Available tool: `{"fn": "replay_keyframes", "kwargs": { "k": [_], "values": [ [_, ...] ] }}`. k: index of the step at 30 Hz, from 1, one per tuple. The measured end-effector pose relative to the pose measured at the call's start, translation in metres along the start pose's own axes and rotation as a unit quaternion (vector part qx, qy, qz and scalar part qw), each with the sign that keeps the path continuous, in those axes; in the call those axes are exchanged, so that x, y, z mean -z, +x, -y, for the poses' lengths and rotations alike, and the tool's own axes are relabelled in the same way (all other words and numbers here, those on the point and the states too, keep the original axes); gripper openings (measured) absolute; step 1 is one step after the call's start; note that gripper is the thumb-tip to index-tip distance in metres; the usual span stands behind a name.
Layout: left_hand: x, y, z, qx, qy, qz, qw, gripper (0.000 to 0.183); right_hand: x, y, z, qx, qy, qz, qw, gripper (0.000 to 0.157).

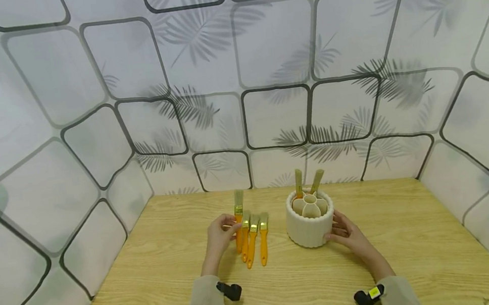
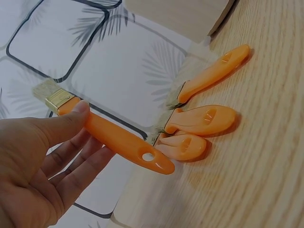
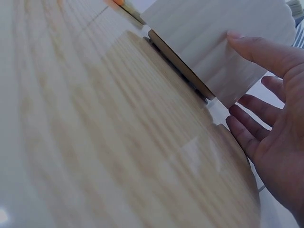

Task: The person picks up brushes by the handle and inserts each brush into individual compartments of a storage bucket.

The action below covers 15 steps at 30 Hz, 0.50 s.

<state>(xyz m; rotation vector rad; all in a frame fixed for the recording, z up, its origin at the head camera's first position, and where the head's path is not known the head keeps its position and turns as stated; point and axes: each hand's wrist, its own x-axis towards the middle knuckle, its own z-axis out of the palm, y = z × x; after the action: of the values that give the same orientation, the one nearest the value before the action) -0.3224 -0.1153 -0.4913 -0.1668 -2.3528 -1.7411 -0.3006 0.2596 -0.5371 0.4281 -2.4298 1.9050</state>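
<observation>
The brush (image 2: 114,135) sits in my left grip (image 1: 219,234), thumb and fingers clamped on its glossy orange handle, raised above the desk (image 1: 151,286); that slick surface could let it swivel if the pinch loosens, and its tail could knock the three orange-handled brushes (image 1: 263,244) beside it; further right, my right grip (image 1: 348,234), thumb and fingers apart, touches the ribbed white pot (image 1: 311,233); too firm a push could tip it, jostling two bristle-up brushes (image 1: 298,181) behind its petal-shaped divider (image 1: 311,209).
</observation>
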Motion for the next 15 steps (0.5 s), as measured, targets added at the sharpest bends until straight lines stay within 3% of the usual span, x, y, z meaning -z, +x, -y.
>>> {"fn": "replay_keyframes", "kwargs": {
  "k": [8,15],
  "values": [
    [-0.0021,0.0001,-0.0029,0.007,0.002,0.003,1.0000,0.016,0.0003,0.0002,-0.0022,-0.001,0.008,0.001,1.000,0.075],
    [-0.0068,-0.0033,-0.0068,-0.070,-0.022,0.017,0.9972,0.018,0.0009,0.0015,-0.0037,-0.004,0.019,0.005,1.000,0.073]
  ]
}}
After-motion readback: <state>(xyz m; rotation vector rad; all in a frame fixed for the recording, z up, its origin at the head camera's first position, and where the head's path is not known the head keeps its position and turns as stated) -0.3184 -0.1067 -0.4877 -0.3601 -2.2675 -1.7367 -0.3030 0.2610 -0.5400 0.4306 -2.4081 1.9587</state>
